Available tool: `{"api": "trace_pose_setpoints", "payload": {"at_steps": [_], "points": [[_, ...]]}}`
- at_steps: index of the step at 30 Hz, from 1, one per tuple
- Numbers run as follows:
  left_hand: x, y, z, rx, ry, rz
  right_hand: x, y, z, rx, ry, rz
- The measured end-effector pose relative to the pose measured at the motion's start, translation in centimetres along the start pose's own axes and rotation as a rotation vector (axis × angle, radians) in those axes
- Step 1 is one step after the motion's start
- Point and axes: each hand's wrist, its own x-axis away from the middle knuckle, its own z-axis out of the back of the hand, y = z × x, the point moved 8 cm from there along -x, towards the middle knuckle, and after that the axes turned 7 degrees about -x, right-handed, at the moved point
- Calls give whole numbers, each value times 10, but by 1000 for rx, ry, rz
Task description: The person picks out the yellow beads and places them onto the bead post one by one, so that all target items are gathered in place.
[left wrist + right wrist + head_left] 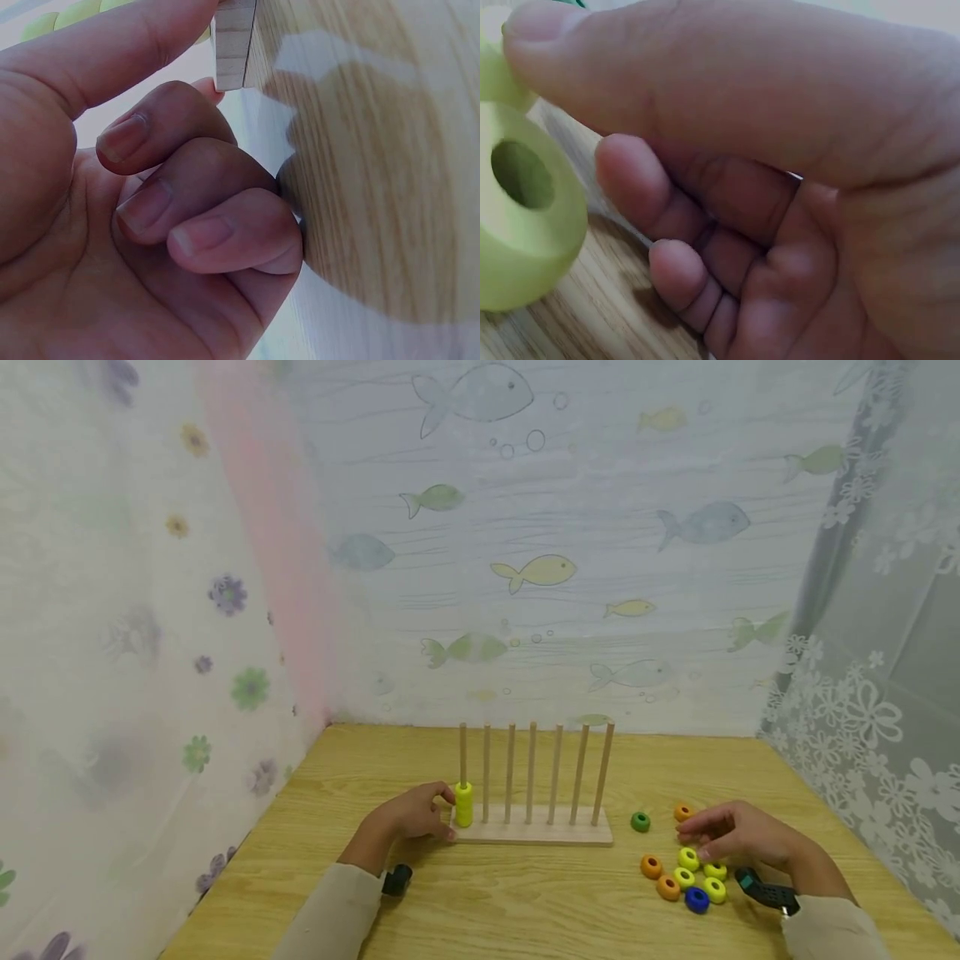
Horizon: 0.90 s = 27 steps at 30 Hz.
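A wooden stand with several upright pegs [532, 837] is on the table. Its leftmost peg carries a stack of yellow beads [463, 806]. My left hand [408, 814] grips the stand's left end, thumb at the near corner and index finger up beside the stack; the left wrist view shows the other fingers curled inward near the tabletop. Over the loose beads at the right is my right hand [746, 837], fingers and thumb apart. Its thumb tip overlaps a yellow bead [688, 859] in the head view. Another yellow bead [532, 240] lies close beside the fingers in the right wrist view.
Around the right hand lie a green bead [640, 822], orange beads [651, 866], more yellow beads [715, 891] and a blue bead [697, 900]. The wooden table [525, 910] meets a fish-print curtain [540, 568] at the back, with patterned sheets on both sides.
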Motion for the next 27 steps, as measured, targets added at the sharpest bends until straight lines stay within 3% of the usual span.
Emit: {"api": "trace_pose_setpoints", "payload": {"at_steps": [6,20,27], "points": [[0,0,2,-10,4,0,-4,-1,-3,-11,-35,-1],[-3,-1,0,4,0,-11,-6,2,0,91,29,-46],[-5,-3,-2,0,-2,-12,-6,2,-1,61,19,-39]]}}
